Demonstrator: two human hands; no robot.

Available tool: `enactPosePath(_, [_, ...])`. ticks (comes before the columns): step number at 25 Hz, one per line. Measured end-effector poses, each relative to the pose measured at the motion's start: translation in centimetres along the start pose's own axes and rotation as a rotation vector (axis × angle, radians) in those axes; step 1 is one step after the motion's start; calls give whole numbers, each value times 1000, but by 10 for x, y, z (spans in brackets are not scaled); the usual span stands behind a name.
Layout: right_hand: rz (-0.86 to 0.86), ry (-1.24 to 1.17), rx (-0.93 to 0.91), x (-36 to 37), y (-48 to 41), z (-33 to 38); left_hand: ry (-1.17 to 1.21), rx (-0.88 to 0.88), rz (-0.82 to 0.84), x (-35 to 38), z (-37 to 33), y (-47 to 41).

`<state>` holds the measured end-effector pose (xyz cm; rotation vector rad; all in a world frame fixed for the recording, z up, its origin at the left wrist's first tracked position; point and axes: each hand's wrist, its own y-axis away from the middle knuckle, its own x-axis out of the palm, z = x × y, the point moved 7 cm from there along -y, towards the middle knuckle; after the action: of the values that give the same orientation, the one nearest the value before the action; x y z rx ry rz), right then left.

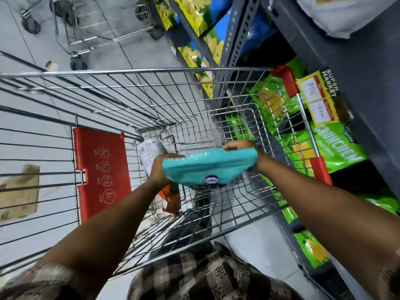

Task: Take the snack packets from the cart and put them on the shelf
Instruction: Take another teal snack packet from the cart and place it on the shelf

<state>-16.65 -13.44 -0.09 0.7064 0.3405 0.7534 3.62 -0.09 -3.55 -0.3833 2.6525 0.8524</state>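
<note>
A turquoise snack packet (207, 167) with a round blue logo is held flat inside the wire cart (138, 71), above its floor. My left hand (160, 169) grips its left end and my right hand (240, 146) grips its far right end. Below my left hand an orange packet (172, 200) lies on the cart floor, and a white packet (149, 152) stands against the cart's inner wall. The grey metal shelf (365, 118) rises at the right, with green snack packets (337, 146) on it.
A red fold-down child seat flap (101, 169) hangs in the cart at the left. A yellow price tag (318, 98) is clipped to the shelf edge. Another empty cart (104, 31) stands on the tiled floor beyond. Yellow-green and blue packets (201, 16) fill further shelves.
</note>
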Motion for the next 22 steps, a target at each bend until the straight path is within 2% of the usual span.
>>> enactPosePath(2, [-86, -607, 7, -11, 32, 20, 92, 135, -3, -6, -49, 12])
enactPosePath(4, [-181, -871, -149, -22, 69, 47, 246, 283, 39, -8, -107, 27])
enactPosePath(6, [-324, -774, -344, -35, 106, 73, 340, 392, 67, -8, -156, 40])
enactPosePath(9, [-551, -517, -475, -57, 152, 89, 380, 447, 101, 8, -215, 54])
enactPosePath(12, [-731, -606, -635, -92, 216, 96, 399, 481, 151, 42, -269, 75])
enactPosePath(16, [-901, -708, -743, -139, 305, 75, 332, 558, 281, 112, -329, 112])
enactPosePath(19, [-1062, -831, -825, -179, 385, 23, 358, 602, 422, 198, -368, 167])
enactPosePath(22, [-1256, -863, -816, -208, 451, -35, 392, 587, 512, 279, -387, 216])
